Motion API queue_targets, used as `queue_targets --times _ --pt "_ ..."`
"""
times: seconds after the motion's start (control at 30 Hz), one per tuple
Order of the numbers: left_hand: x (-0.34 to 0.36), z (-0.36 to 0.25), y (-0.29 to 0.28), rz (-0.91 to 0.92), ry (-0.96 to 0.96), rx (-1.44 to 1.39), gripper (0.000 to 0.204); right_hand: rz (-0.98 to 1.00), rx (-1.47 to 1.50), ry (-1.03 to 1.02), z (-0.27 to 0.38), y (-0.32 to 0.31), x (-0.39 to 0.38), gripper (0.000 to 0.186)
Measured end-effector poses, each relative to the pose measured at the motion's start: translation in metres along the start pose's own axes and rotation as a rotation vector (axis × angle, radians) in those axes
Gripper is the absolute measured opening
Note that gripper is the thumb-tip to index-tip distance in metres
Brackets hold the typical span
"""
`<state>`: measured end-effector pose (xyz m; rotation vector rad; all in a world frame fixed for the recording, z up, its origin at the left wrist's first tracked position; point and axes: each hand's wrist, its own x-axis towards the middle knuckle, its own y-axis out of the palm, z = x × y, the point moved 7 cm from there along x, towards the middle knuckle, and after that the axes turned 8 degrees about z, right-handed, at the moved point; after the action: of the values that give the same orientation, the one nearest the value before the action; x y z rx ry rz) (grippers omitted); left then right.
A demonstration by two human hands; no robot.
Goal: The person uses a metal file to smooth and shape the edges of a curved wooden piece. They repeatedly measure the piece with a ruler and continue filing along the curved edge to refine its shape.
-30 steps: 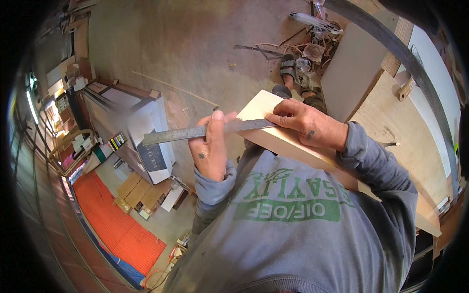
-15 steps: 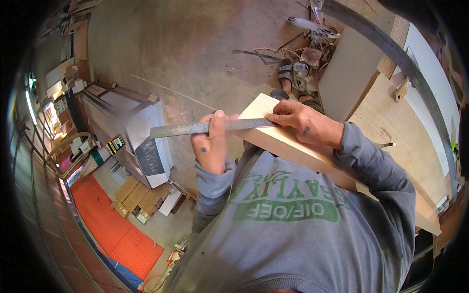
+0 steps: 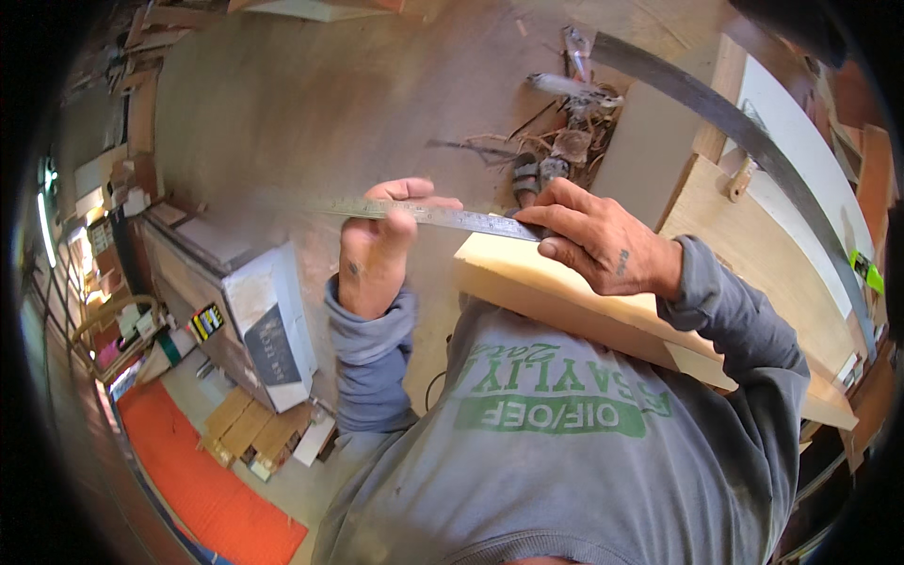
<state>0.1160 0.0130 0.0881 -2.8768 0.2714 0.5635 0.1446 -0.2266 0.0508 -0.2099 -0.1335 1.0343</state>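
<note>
My left hand (image 3: 381, 250) pinches a steel ruler (image 3: 457, 217) between thumb and fingers, its far end blurred past them to the left. My right hand (image 3: 607, 245) grips the ruler's right end with bent fingers, just over a pale wooden board (image 3: 508, 259) that lies crosswise against my body. The ruler now appears raised at or above the board's upper left edge; whether it touches the wood I cannot tell. My grey-sleeved forearms come in on both sides.
A plywood panel (image 3: 772, 254) and a long dark curved strip (image 3: 716, 94) are at right. Scrap wood and plastic (image 3: 574, 141) lie on the floor ahead. A pale cabinet or box (image 3: 264, 320), cardboard pieces (image 3: 245, 424) and an orange mat (image 3: 188, 471) are at left.
Both hands and the ruler have moved upward, away from my body, the left hand also shifting left. The ruler no longer lies across the board's top face. The view has shifted slightly.
</note>
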Motion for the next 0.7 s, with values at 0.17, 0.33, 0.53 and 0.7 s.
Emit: queue_targets --times 0.17,0.33,0.53,0.7 --pt "-0.008 0.043 0.013 0.757 0.094 0.655 0.076 -0.198 -0.113 0.146 0.024 -0.031 -0.045 0.021" --pt "0.007 0.042 0.019 0.775 0.326 0.684 0.043 -0.366 -0.113 0.284 0.047 -0.028 -0.083 0.028" --pt "0.032 0.063 0.017 0.884 0.189 0.484 0.030 -0.615 -0.155 0.235 0.064 0.000 -0.092 0.028" --pt "0.044 0.064 0.016 0.883 0.175 0.455 0.027 -0.766 -0.101 0.259 0.068 0.030 -0.093 0.024"
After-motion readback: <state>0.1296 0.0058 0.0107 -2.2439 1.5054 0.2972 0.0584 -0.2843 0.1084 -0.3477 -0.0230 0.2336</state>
